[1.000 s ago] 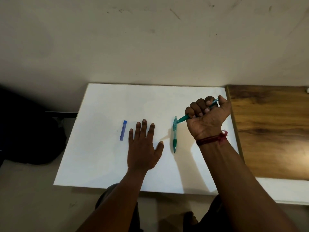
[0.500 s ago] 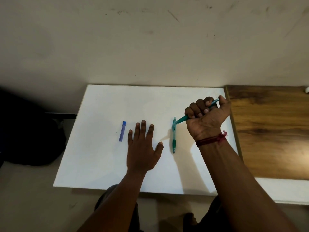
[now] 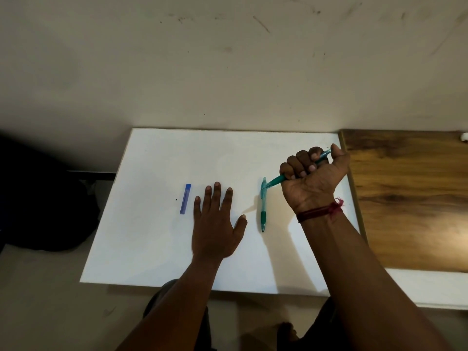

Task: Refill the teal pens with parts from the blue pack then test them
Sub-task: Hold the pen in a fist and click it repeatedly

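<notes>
My right hand [image 3: 312, 178] grips a teal pen [image 3: 274, 181] in a fist, thumb at its upper end and its tip slanting down to the left. That tip meets the far end of a second teal pen [image 3: 263, 207], which lies lengthwise on the white board [image 3: 157, 244]. My left hand [image 3: 215, 221] rests flat on the board with fingers straight and spread, holding nothing. The narrow blue pack [image 3: 185, 198] lies just left of my left fingers, apart from them.
A wooden tabletop [image 3: 410, 198] adjoins the board on the right. A small white object [image 3: 464, 137] sits at its far right corner. A plain wall rises behind. A dark mass [image 3: 43, 203] sits on the floor to the left.
</notes>
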